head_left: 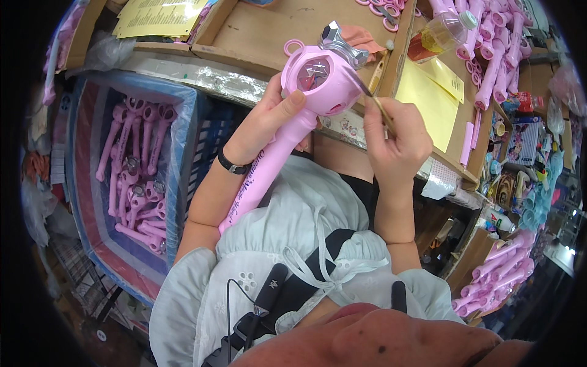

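My left hand (264,122) is closed around the neck of a large pink toy wand (281,158), its thumb on the round head. The wand tilts, its handle running down along my left forearm. The head has a round clear window (314,74), a small pink ring at its side and a shiny, faceted, clear-and-silver topper (342,45). Pinched in my right hand (400,133) is a thin yellowish-brown stick-like tool (387,117) with a dark end. That dark end meets or nearly meets the right side of the head; contact cannot be told.
At left stands a plastic-lined blue crate (194,116) with several pink wands (147,137). Cardboard trays (244,27) cover the bench ahead. Yellow paper (428,101), a bottle of amber liquid (441,38) and piled pink wand parts (498,46) lie right. More pink pieces (498,272) sit lower right.
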Tool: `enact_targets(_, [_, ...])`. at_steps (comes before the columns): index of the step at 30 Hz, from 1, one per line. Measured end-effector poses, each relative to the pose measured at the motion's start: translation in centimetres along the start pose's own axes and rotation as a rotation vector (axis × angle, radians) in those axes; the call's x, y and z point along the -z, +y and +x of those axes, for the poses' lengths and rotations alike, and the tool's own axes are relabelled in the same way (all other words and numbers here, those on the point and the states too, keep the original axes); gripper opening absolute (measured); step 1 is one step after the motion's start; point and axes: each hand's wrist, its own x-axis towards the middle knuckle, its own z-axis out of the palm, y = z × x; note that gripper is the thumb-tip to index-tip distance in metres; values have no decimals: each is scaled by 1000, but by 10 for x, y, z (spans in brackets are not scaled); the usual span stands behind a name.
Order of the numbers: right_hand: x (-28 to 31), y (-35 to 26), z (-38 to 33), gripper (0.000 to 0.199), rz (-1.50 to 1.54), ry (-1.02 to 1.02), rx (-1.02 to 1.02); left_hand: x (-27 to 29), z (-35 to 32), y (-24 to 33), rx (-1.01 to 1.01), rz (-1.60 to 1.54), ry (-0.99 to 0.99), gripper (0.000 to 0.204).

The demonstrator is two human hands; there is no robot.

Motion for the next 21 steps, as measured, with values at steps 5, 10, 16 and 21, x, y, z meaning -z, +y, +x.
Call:
enact_targets(5, [0, -1, -1, 10, 21, -13, -7, 0, 0, 1, -3, -8, -7, 59])
enact_targets(10, [-2, 0, -2, 13, 48, -39, 84, 0, 0, 0, -6, -17, -5, 58])
enact_targets(16, [-1, 0, -1, 13, 43, 18, -9, 1, 0, -1, 1, -30, -9, 57])
enact_targets(21, [0, 0, -1, 11, 60, 6, -5, 2, 1, -2, -1, -27, -11, 58])
